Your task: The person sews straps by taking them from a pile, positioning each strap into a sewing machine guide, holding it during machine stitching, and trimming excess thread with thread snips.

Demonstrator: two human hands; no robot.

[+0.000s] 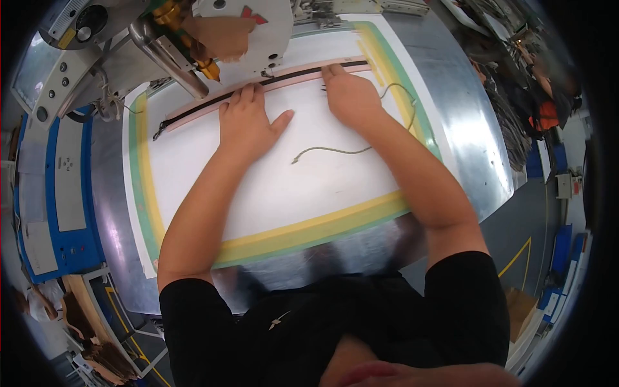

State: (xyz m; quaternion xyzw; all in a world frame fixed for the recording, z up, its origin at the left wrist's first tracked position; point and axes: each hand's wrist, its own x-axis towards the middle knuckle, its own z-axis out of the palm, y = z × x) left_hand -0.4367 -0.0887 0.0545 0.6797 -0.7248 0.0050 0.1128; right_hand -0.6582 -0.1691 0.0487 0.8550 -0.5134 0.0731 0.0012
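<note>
A long black zipper (284, 80) lies slantwise on a pink strip (293, 84) across the white board (290, 193). Dark metal-looking hardware shows at its left end. My left hand (248, 126) rests flat, fingertips at the zipper's near edge and thumb spread out to the right. Farther right, my right hand (351, 97) presses its bunched fingers onto the strip near the right end. Small dark tips poke out under that hand; what they belong to is hidden. A thin green cord (335, 151) loops over the board beneath the right forearm.
A sewing-type machine head (238, 39) with a brass-coloured part (207, 68) overhangs the board's far left. Yellow and green tape (309, 229) borders the board on a metal table (474, 142). A blue cabinet (68, 174) stands left; stacked dark material (506, 122) lies right.
</note>
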